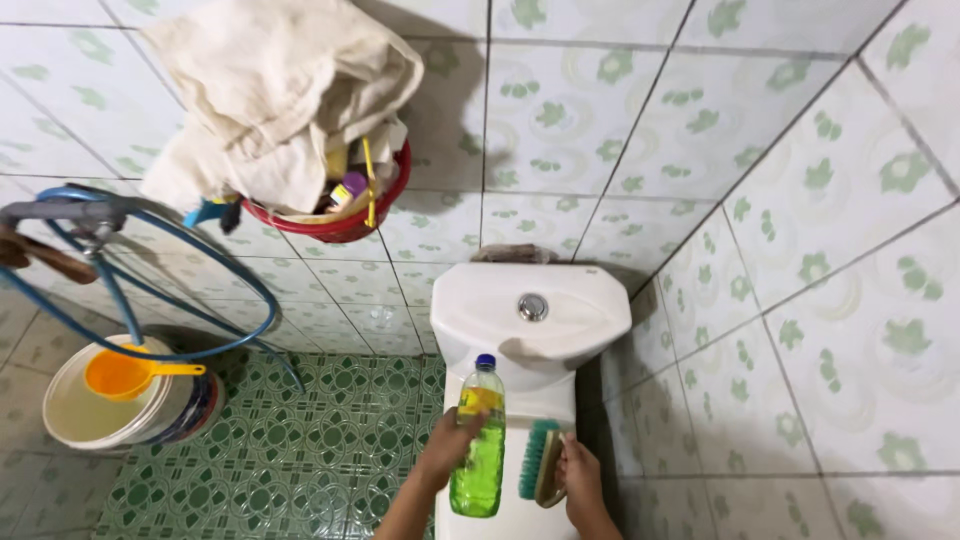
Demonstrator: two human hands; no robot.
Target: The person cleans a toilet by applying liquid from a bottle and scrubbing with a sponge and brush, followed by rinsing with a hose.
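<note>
Bottle and brush held over the toilet

Head view: in front of the toilet tank (530,315), the left hand (447,450) grips a green-liquid bottle (480,440), still capped; the right hand (580,480) clasps a scrub brush (540,462). Judged step: preparing to apply cleaner; uncapping would need a freed hand.

One bottle (480,440), one brush (540,462), one bucket (120,410) (one dipper (125,375) inside), one toilet (530,315).

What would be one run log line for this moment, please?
left hand: holds green liquid bottle | right hand: holds scrub brush | both above toilet tank
</note>
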